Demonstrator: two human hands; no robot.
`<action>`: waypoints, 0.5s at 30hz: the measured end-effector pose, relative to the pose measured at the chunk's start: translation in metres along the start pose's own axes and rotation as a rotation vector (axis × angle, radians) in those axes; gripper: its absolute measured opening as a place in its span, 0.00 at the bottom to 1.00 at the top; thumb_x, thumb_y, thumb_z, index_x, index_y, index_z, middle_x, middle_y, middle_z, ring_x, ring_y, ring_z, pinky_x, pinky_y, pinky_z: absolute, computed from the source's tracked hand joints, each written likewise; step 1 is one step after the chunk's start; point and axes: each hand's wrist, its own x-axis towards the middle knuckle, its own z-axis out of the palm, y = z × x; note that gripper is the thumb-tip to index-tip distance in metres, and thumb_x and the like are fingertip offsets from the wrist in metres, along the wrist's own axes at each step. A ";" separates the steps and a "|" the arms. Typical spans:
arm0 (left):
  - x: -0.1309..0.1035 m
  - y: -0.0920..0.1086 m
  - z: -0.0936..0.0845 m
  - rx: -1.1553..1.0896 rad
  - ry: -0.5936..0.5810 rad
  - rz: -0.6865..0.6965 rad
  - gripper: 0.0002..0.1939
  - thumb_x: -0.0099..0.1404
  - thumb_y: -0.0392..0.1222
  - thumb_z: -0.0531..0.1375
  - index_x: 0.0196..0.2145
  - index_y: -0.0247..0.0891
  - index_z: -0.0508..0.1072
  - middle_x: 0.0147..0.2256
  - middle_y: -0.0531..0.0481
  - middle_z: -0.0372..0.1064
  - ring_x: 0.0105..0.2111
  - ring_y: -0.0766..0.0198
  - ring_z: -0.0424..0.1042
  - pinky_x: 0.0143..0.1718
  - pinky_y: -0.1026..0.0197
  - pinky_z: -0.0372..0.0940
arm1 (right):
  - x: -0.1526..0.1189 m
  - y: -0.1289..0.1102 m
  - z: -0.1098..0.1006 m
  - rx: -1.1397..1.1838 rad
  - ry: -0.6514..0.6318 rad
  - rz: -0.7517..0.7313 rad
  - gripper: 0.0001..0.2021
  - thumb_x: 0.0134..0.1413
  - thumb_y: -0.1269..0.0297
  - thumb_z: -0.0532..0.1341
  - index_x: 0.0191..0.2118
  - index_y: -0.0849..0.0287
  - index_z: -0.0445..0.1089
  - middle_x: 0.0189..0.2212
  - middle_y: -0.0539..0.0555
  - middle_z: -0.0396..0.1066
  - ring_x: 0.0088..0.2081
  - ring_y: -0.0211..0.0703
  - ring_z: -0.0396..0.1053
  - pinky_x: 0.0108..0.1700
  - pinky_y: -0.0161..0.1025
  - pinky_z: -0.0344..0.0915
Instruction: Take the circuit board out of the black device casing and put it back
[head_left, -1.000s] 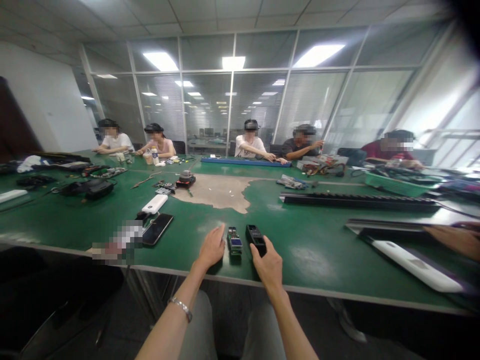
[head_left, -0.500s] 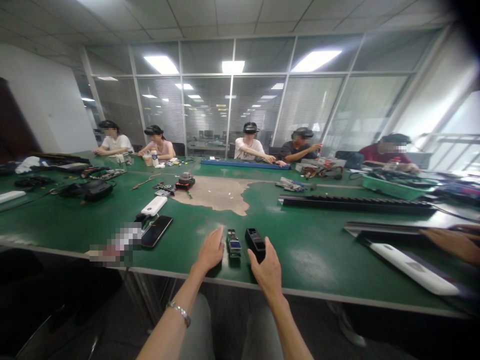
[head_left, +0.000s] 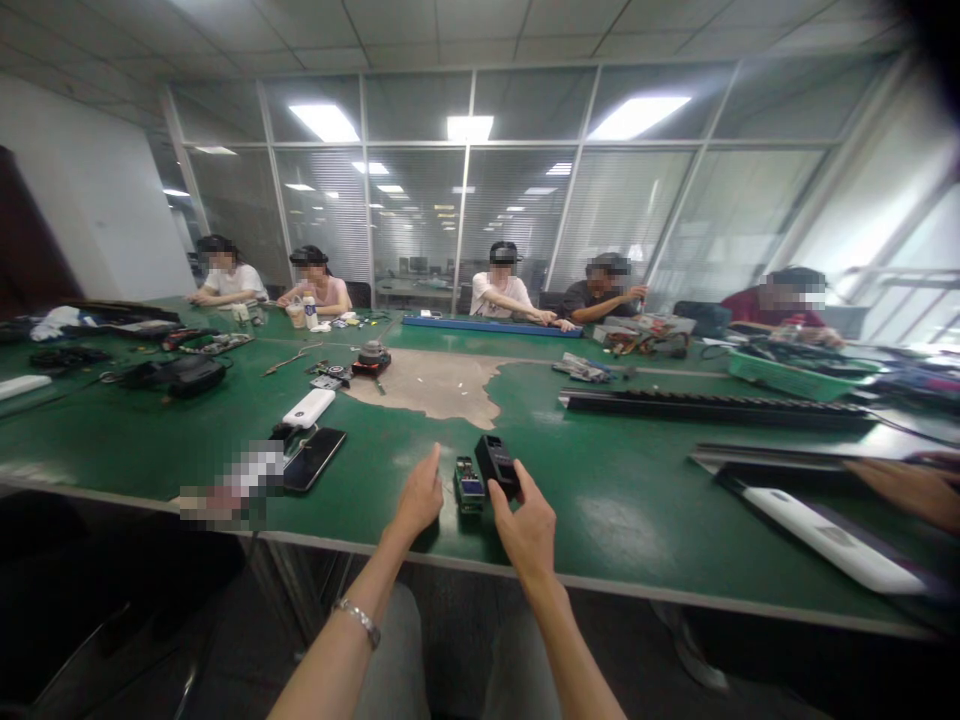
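Note:
A black plastic housing (head_left: 496,464) is gripped at its near end between the thumb and fingers of my right hand (head_left: 526,520). Just left of it, a small green circuit board with a blue part (head_left: 469,487) lies on the green table (head_left: 615,500). My left hand (head_left: 421,495) rests on the table to the left of the board, its index finger pointing forward. The other fingers of that hand are curled and partly hidden, so whether they hold anything does not show.
Left of my hands lie a black phone (head_left: 315,459) and a white power bank (head_left: 309,408). At the right are a long black rail (head_left: 712,408), a white device (head_left: 832,538) and another person's hand (head_left: 904,488). Several people sit across the table.
My right hand has closed on the black housing and shifted it forward and left, nearer the circuit board. My left hand has moved slightly left.

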 end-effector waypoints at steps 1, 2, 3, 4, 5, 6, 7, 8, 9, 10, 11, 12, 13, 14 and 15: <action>0.000 -0.001 0.001 -0.014 0.011 -0.001 0.32 0.63 0.31 0.49 0.64 0.34 0.51 0.63 0.41 0.53 0.63 0.58 0.54 0.63 0.51 0.51 | 0.002 -0.008 0.001 0.010 -0.015 -0.012 0.29 0.56 0.52 0.56 0.59 0.66 0.61 0.54 0.64 0.67 0.54 0.50 0.66 0.56 0.45 0.61; 0.000 -0.002 0.002 -0.025 0.019 0.001 0.32 0.62 0.31 0.49 0.64 0.34 0.51 0.63 0.41 0.52 0.63 0.58 0.53 0.64 0.51 0.50 | 0.003 -0.015 0.003 0.013 -0.032 -0.029 0.29 0.56 0.52 0.56 0.59 0.66 0.62 0.53 0.65 0.67 0.54 0.50 0.66 0.55 0.45 0.62; 0.000 -0.003 0.002 -0.035 0.025 0.004 0.32 0.62 0.31 0.49 0.64 0.34 0.51 0.63 0.41 0.51 0.63 0.58 0.53 0.64 0.50 0.50 | 0.004 -0.021 0.006 0.009 -0.045 -0.044 0.29 0.56 0.53 0.56 0.58 0.67 0.62 0.53 0.65 0.68 0.53 0.51 0.67 0.55 0.45 0.62; 0.001 -0.003 0.002 -0.043 0.030 0.009 0.32 0.62 0.30 0.49 0.64 0.33 0.51 0.64 0.40 0.51 0.63 0.57 0.52 0.64 0.50 0.50 | 0.004 -0.025 0.008 -0.002 -0.054 -0.057 0.28 0.56 0.54 0.56 0.58 0.68 0.62 0.52 0.66 0.68 0.53 0.51 0.67 0.55 0.45 0.62; 0.001 -0.003 0.002 -0.050 0.034 0.012 0.32 0.62 0.30 0.49 0.64 0.33 0.51 0.64 0.40 0.51 0.63 0.57 0.52 0.64 0.50 0.50 | 0.004 -0.029 0.011 -0.020 -0.062 -0.067 0.28 0.56 0.54 0.56 0.58 0.69 0.62 0.52 0.66 0.68 0.53 0.52 0.67 0.55 0.46 0.62; 0.001 -0.003 0.002 -0.056 0.038 0.014 0.32 0.62 0.30 0.49 0.64 0.33 0.51 0.64 0.40 0.51 0.63 0.57 0.52 0.64 0.50 0.50 | 0.003 -0.031 0.014 -0.042 -0.070 -0.073 0.28 0.56 0.55 0.56 0.57 0.69 0.62 0.51 0.67 0.68 0.52 0.53 0.67 0.54 0.46 0.62; 0.001 -0.003 0.002 -0.060 0.040 0.014 0.32 0.62 0.30 0.49 0.64 0.33 0.52 0.63 0.40 0.51 0.63 0.57 0.53 0.64 0.49 0.50 | 0.002 -0.032 0.017 -0.067 -0.077 -0.073 0.28 0.56 0.55 0.56 0.57 0.69 0.62 0.51 0.67 0.69 0.52 0.53 0.67 0.53 0.46 0.62; 0.001 -0.003 0.002 -0.062 0.040 0.015 0.32 0.62 0.30 0.49 0.64 0.34 0.52 0.63 0.41 0.51 0.63 0.57 0.53 0.64 0.49 0.50 | 0.001 -0.033 0.020 -0.092 -0.083 -0.070 0.27 0.57 0.56 0.56 0.57 0.70 0.62 0.50 0.67 0.69 0.52 0.54 0.68 0.53 0.46 0.63; 0.002 -0.003 0.001 -0.062 0.038 0.015 0.32 0.62 0.30 0.49 0.64 0.34 0.51 0.63 0.41 0.51 0.63 0.57 0.53 0.64 0.49 0.50 | 0.000 -0.033 0.022 -0.114 -0.086 -0.064 0.27 0.57 0.56 0.56 0.57 0.69 0.62 0.50 0.68 0.69 0.51 0.54 0.68 0.52 0.46 0.63; 0.002 -0.002 0.001 -0.060 0.034 0.015 0.32 0.62 0.31 0.50 0.64 0.33 0.51 0.63 0.40 0.51 0.63 0.57 0.53 0.64 0.49 0.50 | -0.002 -0.033 0.023 -0.134 -0.087 -0.059 0.27 0.57 0.56 0.56 0.57 0.69 0.62 0.49 0.68 0.70 0.51 0.54 0.68 0.51 0.46 0.63; 0.002 -0.002 0.001 -0.058 0.027 0.014 0.32 0.62 0.31 0.50 0.64 0.33 0.51 0.63 0.40 0.51 0.63 0.56 0.53 0.64 0.49 0.50 | -0.003 -0.033 0.025 -0.149 -0.088 -0.056 0.26 0.57 0.57 0.55 0.57 0.69 0.62 0.49 0.67 0.70 0.50 0.53 0.68 0.51 0.45 0.64; 0.002 -0.001 0.000 -0.056 0.021 0.012 0.32 0.62 0.31 0.50 0.64 0.33 0.51 0.63 0.39 0.51 0.63 0.56 0.53 0.64 0.49 0.50 | -0.004 -0.033 0.026 -0.160 -0.089 -0.057 0.26 0.57 0.57 0.55 0.57 0.69 0.62 0.49 0.67 0.70 0.50 0.53 0.69 0.50 0.45 0.64; 0.002 0.000 0.000 -0.055 0.016 0.010 0.32 0.62 0.31 0.50 0.64 0.33 0.51 0.63 0.39 0.51 0.63 0.56 0.53 0.64 0.48 0.50 | -0.005 -0.032 0.027 -0.168 -0.092 -0.063 0.26 0.57 0.57 0.55 0.57 0.69 0.62 0.49 0.67 0.70 0.50 0.53 0.69 0.50 0.44 0.64; 0.002 0.000 -0.001 -0.055 0.011 0.008 0.32 0.62 0.31 0.50 0.65 0.33 0.50 0.63 0.39 0.51 0.63 0.56 0.53 0.64 0.48 0.50 | -0.005 -0.032 0.028 -0.174 -0.095 -0.070 0.26 0.57 0.57 0.55 0.57 0.69 0.62 0.49 0.67 0.70 0.50 0.52 0.69 0.50 0.44 0.64; 0.001 0.001 -0.002 -0.056 0.008 0.006 0.33 0.62 0.31 0.50 0.65 0.33 0.50 0.63 0.39 0.51 0.63 0.56 0.53 0.64 0.48 0.50 | -0.006 -0.031 0.029 -0.178 -0.100 -0.079 0.26 0.57 0.58 0.55 0.57 0.69 0.62 0.49 0.66 0.70 0.50 0.52 0.69 0.50 0.44 0.64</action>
